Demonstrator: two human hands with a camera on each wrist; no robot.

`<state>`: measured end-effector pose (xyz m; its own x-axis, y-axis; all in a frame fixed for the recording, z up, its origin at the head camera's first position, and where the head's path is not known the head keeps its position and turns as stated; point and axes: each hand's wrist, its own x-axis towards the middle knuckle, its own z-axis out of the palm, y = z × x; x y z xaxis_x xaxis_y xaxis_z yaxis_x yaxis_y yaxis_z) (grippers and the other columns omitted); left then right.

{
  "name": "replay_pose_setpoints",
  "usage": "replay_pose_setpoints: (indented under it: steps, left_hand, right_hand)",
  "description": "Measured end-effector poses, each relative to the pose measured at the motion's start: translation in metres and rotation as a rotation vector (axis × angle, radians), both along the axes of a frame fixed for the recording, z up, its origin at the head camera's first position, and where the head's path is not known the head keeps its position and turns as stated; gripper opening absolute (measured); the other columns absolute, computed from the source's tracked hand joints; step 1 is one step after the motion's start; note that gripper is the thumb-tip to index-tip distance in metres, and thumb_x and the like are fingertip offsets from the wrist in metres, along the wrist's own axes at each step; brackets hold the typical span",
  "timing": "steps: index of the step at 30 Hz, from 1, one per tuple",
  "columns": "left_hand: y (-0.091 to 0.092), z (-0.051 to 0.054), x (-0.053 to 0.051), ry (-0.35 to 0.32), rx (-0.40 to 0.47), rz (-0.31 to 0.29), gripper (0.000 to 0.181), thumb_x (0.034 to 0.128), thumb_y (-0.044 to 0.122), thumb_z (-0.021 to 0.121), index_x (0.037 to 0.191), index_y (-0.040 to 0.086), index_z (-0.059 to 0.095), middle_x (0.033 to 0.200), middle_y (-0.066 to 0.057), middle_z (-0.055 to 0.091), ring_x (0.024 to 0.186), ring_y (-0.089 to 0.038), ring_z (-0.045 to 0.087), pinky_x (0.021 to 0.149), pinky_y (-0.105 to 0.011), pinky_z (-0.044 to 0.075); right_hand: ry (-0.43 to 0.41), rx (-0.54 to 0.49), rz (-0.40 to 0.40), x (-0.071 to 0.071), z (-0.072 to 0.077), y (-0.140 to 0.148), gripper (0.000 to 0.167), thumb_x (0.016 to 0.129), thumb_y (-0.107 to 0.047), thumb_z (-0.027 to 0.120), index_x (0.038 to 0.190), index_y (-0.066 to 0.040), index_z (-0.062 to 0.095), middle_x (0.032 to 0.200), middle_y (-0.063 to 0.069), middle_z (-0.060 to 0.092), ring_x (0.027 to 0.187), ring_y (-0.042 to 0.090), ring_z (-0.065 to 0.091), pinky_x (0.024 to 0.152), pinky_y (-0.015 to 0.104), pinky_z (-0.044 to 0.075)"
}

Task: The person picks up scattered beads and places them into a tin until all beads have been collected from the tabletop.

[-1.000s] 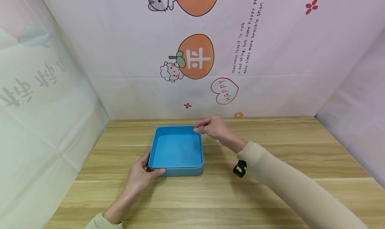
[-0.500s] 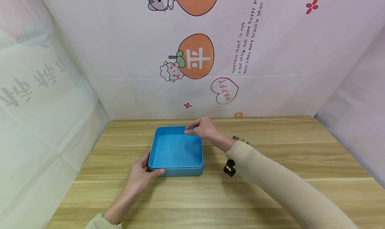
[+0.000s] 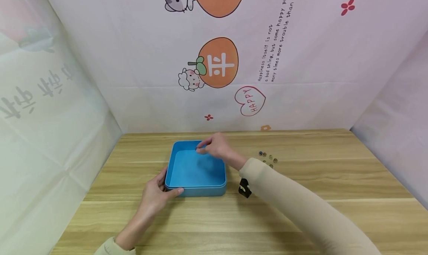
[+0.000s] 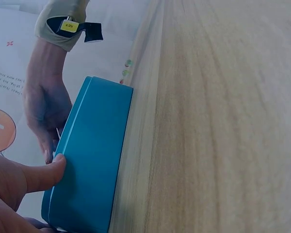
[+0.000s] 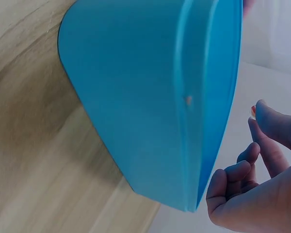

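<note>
A square blue box (image 3: 197,169), open at the top, stands on the wooden table. My left hand (image 3: 155,195) grips its near left corner, the thumb on the front wall; the left wrist view shows the thumb (image 4: 46,175) against the box wall (image 4: 94,155). Over the back part of the box hangs my right hand (image 3: 217,147). In the right wrist view the thumb and forefinger of that hand (image 5: 259,170) pinch a small, clear and orange marble-like piece (image 5: 253,111), beside the box's rim (image 5: 203,107).
Several small round pieces (image 3: 275,160) lie on the table (image 3: 317,180) right of the box, partly near the right sleeve (image 3: 294,195). A black device (image 3: 245,188) hangs at the right wrist. A printed white cloth (image 3: 160,110) stands behind the table.
My right hand has moved left from the box's back right corner to over its back middle. More of the small round pieces have come into view. The left hand and box have stayed still.
</note>
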<state>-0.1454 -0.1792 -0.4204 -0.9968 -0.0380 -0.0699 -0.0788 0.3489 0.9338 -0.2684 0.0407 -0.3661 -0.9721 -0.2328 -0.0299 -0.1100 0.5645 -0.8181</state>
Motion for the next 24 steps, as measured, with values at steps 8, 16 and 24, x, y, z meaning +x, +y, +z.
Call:
replay_pose_setpoints:
  steps: [8,16,24]
  left_hand:
    - [0.000,0.000,0.000,0.000,-0.001,-0.008,0.096,0.0903,0.010,0.086,0.163,-0.006,0.026,0.166,-0.027,0.030,0.151,-0.040,0.033,0.118,-0.051,0.036]
    - [0.000,0.000,-0.001,0.002,0.001,-0.005,0.095,0.0907,0.008,0.086,0.163,-0.006,0.026,0.166,-0.027,0.030,0.151,-0.040,0.032,0.119,-0.050,0.035]
    - [0.000,-0.001,0.000,-0.004,0.001,-0.002,0.097,0.0893,0.010,0.087,0.163,-0.006,0.027,0.166,-0.027,0.030,0.151,-0.040,0.033,0.118,-0.050,0.036]
  right_hand:
    - [0.005,-0.003,-0.004,-0.002,-0.010,-0.009,0.010,0.094,-0.018,0.084,0.100,-0.009,0.086,0.103,0.004,0.073,0.093,0.023,0.060,0.073,0.033,0.051]
    - [-0.001,-0.004,-0.002,-0.004,-0.015,-0.015,0.011,0.095,-0.018,0.083,0.100,-0.009,0.086,0.106,0.006,0.074,0.097,0.024,0.062,0.078,0.037,0.055]
    - [0.003,0.021,-0.014,-0.006,-0.021,-0.017,0.013,0.095,-0.020,0.083,0.102,-0.010,0.086,0.110,0.008,0.074,0.102,0.026,0.062,0.084,0.043,0.056]
